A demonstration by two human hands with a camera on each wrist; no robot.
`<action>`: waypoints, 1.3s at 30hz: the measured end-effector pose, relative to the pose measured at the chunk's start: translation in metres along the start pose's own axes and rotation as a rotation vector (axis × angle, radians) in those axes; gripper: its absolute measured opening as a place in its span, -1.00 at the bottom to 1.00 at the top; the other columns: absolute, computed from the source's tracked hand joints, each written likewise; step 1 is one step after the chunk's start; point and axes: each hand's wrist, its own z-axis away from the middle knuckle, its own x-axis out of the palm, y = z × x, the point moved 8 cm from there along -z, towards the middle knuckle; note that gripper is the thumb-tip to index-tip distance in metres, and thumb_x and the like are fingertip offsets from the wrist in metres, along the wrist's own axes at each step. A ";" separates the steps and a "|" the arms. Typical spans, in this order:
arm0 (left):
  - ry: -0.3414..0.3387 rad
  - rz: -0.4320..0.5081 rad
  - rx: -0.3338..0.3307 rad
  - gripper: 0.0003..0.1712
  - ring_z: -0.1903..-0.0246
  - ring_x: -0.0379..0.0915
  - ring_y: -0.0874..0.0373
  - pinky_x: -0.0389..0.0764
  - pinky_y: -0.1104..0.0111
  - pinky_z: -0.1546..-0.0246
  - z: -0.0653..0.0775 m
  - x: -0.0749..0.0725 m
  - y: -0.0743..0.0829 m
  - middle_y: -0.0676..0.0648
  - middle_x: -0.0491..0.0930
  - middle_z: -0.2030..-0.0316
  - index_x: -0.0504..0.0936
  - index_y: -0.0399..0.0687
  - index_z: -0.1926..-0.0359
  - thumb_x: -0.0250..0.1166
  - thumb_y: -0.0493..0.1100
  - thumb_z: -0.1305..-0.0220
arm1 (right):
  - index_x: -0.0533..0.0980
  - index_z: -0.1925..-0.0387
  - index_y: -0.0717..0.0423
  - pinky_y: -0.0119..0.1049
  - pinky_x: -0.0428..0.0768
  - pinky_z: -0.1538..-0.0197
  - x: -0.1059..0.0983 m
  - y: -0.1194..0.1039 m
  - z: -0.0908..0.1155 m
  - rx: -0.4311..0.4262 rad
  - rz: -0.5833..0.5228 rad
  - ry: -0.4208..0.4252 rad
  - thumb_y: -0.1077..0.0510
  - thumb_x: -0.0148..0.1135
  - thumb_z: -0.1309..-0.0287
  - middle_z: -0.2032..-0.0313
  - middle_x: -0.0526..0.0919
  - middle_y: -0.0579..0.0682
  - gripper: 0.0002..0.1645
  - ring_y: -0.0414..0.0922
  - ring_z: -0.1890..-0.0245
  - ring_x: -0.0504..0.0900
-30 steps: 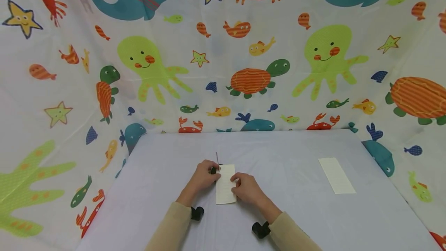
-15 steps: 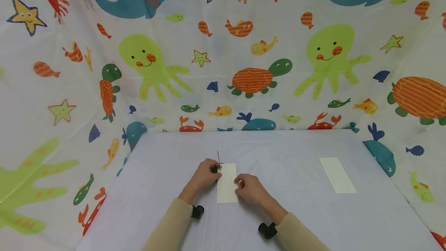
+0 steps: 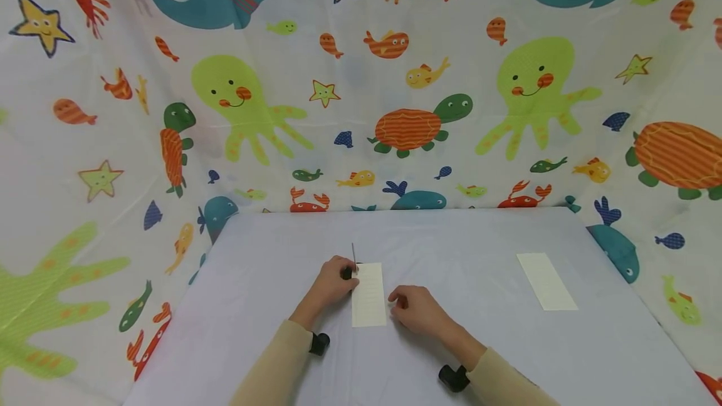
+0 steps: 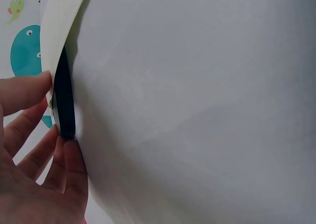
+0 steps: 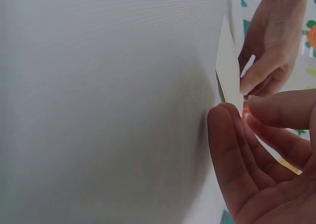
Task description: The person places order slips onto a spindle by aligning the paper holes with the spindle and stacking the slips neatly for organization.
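Note:
In the head view, a cream paper slip (image 3: pixel 368 296) lies near the table's middle with faint lines on it. At its upper left edge my left hand (image 3: pixel 334 284) pinches the paper, together with a dark flat thing (image 4: pixel 64 95) beneath it, seen in the left wrist view; its kind is unclear. A thin dark strip (image 3: pixel 353 252) sticks up past the left fingertips, its lower end hidden by them. My right hand (image 3: pixel 420 310) hovers just right of the slip, fingers loosely bent and holding nothing. In the right wrist view the slip (image 5: pixel 228 66) stands apart from the table, seen edge-on.
A second cream paper slip (image 3: pixel 547 282) lies slanted at the table's right. White cloth covers the table (image 3: pixel 271 249). Behind and along the sides hangs a curtain (image 3: pixel 350 118) printed with sea animals.
My right hand has let go of the slip's right edge and moved right, away from it. The left hand keeps its grip in nearly the same place.

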 end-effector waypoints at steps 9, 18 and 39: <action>-0.006 -0.001 -0.005 -0.76 -0.10 0.41 -0.12 0.43 -0.05 -0.21 0.002 0.002 0.000 -0.19 0.52 -0.08 0.67 -0.14 0.07 0.40 -0.24 -0.23 | 0.65 0.21 0.17 -0.33 0.47 0.36 -0.008 0.006 0.016 -0.062 0.099 -0.034 0.34 0.34 -0.13 0.47 0.53 -0.19 -0.84 -0.26 0.45 0.44; -0.003 -0.001 0.014 -0.76 -0.09 0.43 -0.12 0.44 -0.05 -0.21 0.002 0.003 -0.001 -0.19 0.53 -0.07 0.67 -0.15 0.08 0.40 -0.24 -0.22 | 0.66 0.21 0.12 -0.32 0.49 0.33 -0.028 0.014 0.034 -0.072 0.212 0.003 0.29 0.36 -0.19 0.43 0.52 -0.24 -0.88 -0.30 0.42 0.43; 0.025 0.015 -0.006 -0.77 -0.12 0.41 -0.13 0.43 -0.05 -0.24 0.001 0.005 -0.004 -0.20 0.52 -0.09 0.67 -0.15 0.08 0.40 -0.24 -0.24 | 0.65 0.23 0.09 -0.32 0.57 0.30 -0.080 0.049 0.056 -0.086 0.462 0.128 0.27 0.39 -0.15 0.36 0.57 -0.19 -0.87 -0.23 0.33 0.55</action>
